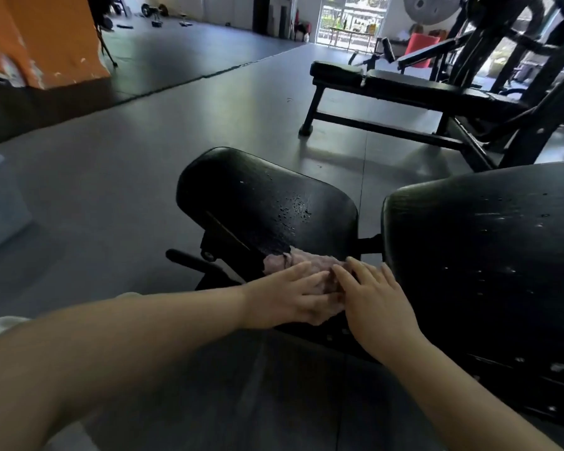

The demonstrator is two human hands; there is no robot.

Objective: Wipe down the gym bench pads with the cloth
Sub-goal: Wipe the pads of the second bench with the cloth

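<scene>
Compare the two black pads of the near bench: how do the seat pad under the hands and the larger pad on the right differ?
The seat pad is the smaller; the larger pad fills more of the view. The cloth lies on the seat pad's near end, pressed by the left hand and right hand; the larger pad carries no cloth. Droplets cluster on the seat pad; the larger pad shows scattered pale specks. Both are black and glossy.

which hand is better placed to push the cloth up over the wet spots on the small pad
Left, probably. The left hand lies flat on the cloth, in line with the droplets on the small pad. The right hand covers only the cloth's right edge, beside the big pad.
</scene>
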